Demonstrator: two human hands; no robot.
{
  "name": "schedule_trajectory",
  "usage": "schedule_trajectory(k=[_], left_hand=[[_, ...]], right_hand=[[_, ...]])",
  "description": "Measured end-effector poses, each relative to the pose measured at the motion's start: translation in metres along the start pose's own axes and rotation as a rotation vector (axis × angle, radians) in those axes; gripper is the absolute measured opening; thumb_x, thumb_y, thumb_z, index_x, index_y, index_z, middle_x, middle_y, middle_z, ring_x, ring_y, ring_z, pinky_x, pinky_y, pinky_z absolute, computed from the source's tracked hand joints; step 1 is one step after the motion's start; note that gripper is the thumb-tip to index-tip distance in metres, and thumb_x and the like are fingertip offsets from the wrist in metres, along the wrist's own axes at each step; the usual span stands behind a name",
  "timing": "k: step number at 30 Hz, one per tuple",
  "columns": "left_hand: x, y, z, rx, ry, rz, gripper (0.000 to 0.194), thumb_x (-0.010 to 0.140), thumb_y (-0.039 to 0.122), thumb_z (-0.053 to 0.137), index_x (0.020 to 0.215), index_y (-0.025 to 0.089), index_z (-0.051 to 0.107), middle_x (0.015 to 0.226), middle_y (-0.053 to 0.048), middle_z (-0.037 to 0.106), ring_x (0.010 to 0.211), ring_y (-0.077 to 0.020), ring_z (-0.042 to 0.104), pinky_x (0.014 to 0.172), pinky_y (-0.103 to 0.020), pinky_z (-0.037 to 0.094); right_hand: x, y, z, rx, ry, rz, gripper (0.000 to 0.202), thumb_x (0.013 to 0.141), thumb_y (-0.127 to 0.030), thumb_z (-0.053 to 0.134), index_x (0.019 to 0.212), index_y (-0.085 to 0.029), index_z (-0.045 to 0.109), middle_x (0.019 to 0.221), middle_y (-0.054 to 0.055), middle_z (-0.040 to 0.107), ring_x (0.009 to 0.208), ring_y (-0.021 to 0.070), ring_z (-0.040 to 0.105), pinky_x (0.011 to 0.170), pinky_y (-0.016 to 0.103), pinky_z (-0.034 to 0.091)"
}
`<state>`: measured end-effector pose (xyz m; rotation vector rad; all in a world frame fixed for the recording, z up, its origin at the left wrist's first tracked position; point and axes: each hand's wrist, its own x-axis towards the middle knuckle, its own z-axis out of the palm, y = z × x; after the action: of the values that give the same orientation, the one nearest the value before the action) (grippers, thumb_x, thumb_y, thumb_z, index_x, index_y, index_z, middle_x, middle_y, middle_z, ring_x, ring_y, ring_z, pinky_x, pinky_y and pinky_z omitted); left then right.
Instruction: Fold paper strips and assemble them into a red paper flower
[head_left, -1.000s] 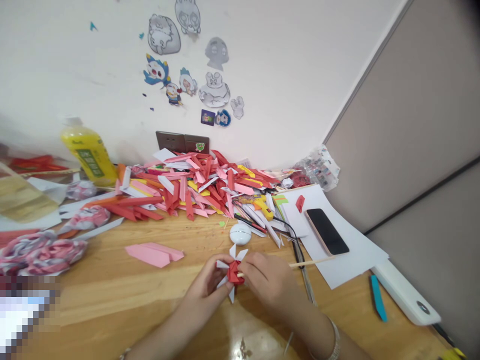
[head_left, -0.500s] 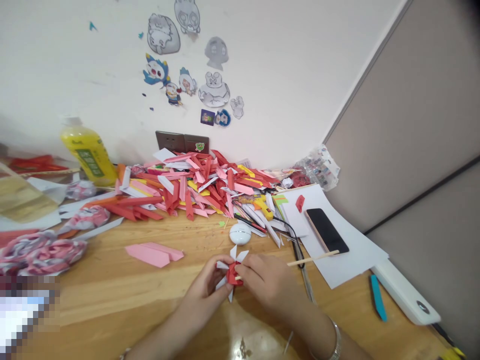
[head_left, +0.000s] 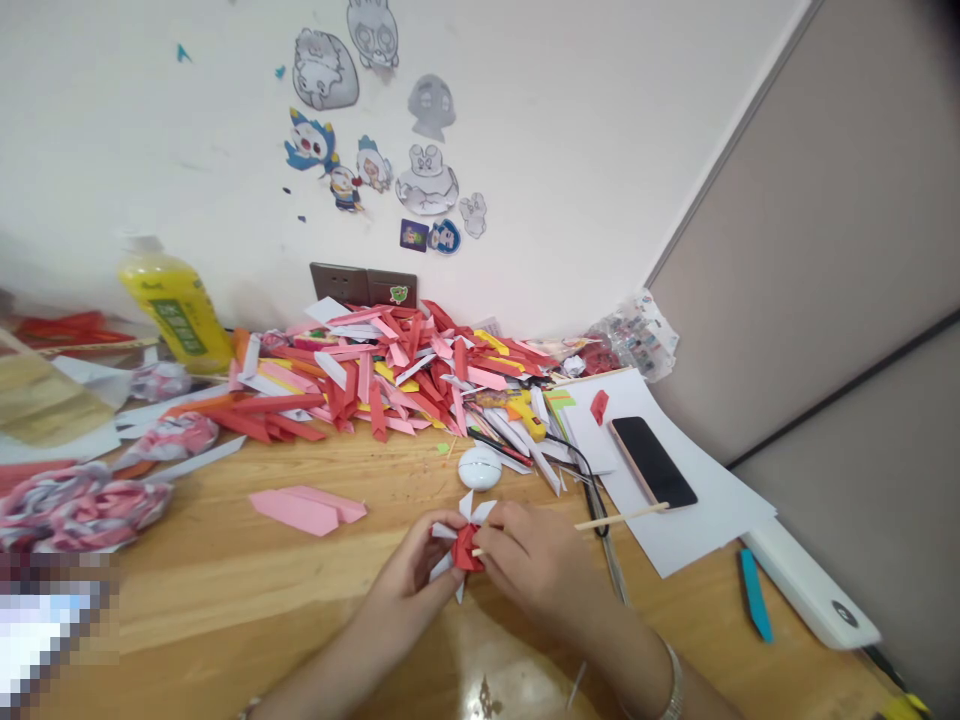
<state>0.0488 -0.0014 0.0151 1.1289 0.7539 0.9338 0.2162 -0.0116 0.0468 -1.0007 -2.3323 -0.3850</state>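
Observation:
Between my hands is a folded paper piece [head_left: 467, 550] with a red middle and white points sticking out around it. My left hand [head_left: 421, 567] grips it from the left, thumb below and fingers above. A thin wooden stick [head_left: 616, 519] is held in my right hand [head_left: 536, 560]; its near tip meets the red paper and its far end reaches over the phone. Just beyond the paper piece lies a white oval case [head_left: 480, 468]. Two pink folded strips [head_left: 307, 508] rest on the table to the left.
A heap of red, pink, white and yellow folded strips [head_left: 390, 370] lies along the wall. A yellow glue gun [head_left: 529, 413], a phone [head_left: 654, 461] on white paper [head_left: 712, 510], and a yellow drink bottle [head_left: 176, 310] stand around. A blue strip [head_left: 755, 595] lies right.
The stick has shifted slightly to the left along with my right hand, its tip staying at the red paper. My left hand keeps its hold almost unmoved.

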Motion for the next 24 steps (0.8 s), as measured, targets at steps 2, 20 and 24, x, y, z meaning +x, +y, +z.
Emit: schedule_trajectory(k=[2,20,24], left_hand=[[0.0002,-0.0009,-0.0007,0.005,0.002,0.0,0.031,0.07,0.041,0.07,0.091,0.023,0.055,0.094,-0.002,0.062,0.089,-0.0198,0.056,0.077,-0.03,0.044],[0.0003,-0.0026,-0.0012,0.012,0.01,0.009,0.029,0.07,0.037,0.07,0.091,0.023,0.056,0.095,-0.003,0.062,0.087,-0.0205,0.057,0.076,-0.032,0.044],[0.0008,-0.0049,-0.0019,0.005,0.012,0.025,0.028,0.071,0.036,0.069,0.091,0.023,0.056,0.091,-0.002,0.062,0.085,-0.02,0.057,0.076,-0.032,0.044]], right_hand=[[-0.0018,0.0002,0.0012,0.008,-0.004,0.006,0.022,0.09,-0.015,0.04,0.078,-0.016,0.058,0.072,0.004,0.057,0.061,0.0155,0.048,0.05,0.027,0.03],[-0.0048,-0.0006,0.0005,-0.037,-0.015,0.002,0.022,0.092,-0.02,0.04,0.082,-0.016,0.059,0.072,0.005,0.058,0.062,0.0156,0.051,0.05,0.027,0.033],[-0.0043,-0.0013,0.0003,-0.033,-0.009,-0.004,0.025,0.092,-0.018,0.039,0.08,-0.015,0.06,0.07,0.005,0.057,0.063,0.0158,0.052,0.051,0.027,0.034]])
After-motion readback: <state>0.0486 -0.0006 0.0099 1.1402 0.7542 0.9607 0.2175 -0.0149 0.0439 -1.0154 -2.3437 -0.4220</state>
